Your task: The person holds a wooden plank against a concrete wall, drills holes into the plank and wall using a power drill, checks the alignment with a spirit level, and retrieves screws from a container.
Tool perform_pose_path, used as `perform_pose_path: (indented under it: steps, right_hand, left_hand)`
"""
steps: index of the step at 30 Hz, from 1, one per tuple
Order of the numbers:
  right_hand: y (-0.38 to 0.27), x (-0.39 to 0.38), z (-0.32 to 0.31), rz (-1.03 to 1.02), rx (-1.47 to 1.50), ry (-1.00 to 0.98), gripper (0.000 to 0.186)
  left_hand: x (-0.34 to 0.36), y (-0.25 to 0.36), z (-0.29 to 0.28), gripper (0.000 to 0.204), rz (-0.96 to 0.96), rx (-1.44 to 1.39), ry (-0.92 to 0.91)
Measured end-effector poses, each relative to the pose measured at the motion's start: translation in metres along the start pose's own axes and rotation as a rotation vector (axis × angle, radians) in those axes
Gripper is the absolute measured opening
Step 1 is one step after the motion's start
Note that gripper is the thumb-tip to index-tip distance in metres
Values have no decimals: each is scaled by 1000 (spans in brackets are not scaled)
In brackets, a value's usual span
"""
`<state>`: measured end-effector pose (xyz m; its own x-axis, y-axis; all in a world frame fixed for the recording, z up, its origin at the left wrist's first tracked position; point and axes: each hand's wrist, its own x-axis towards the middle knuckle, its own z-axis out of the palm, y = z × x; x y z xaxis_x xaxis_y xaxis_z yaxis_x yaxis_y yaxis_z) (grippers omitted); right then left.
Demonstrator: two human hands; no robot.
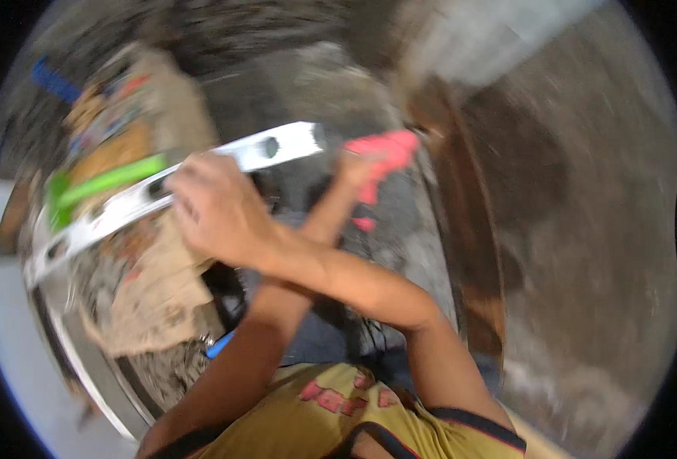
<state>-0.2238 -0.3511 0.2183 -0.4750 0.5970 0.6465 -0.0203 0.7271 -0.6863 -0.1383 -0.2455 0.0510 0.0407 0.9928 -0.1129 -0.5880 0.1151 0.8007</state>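
Observation:
My arms cross in front of me, the right forearm lying over the left. In my right hand (220, 206) is a long silver spirit level (285, 145), tilted upward to the right, with round and oval openings along it. The fingers are closed around its middle. My left hand (351, 164) reaches out to the far right and is closed on a bright pink pistol-shaped object (384, 151), too blurred to name exactly. Below that hangs or lies a small pink piece (364, 224). Just behind the level is a bright green T-shaped object (105, 187).
On the left, a torn brown paper sack (159, 294) lies beneath the level, with small coloured items around it. A blue-handled item (220, 344) sits near my left forearm. A brown upright board edge (468, 222) runs along the right. A blue piece (54, 80) lies far left.

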Motion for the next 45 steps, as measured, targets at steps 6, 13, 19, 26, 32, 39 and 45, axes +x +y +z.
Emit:
perform_pose_path:
  steps: [6,13,19,26,32,39,45]
  right_hand:
    - [52,-155,-167,457,-532,395,14]
    - [113,-261,-269,1139,361,965,23]
    - [167,-334,-296,1389,833,1384,32]
    - [173,-425,-296,803,1000,1517,95]
    - [190,-418,-289,788,909,1555,104]
    - [197,-425,-296,768,912,1580,94]
    - [192,-422,-295,779,908,1579,85]
  left_hand:
    - [14,-25,2,35,-177,316,315]
    - [-3,-13,38,41,-231,154,340]
    - [-5,-9,25,41,-200,142,323]
    - [2,-19,17,43,-222,249,350]
    - [-8,-11,18,54,-217,118,250]
    - [-21,-20,16,51,-261,0,114]
    - [-22,-24,7,54,-363,-46,80]
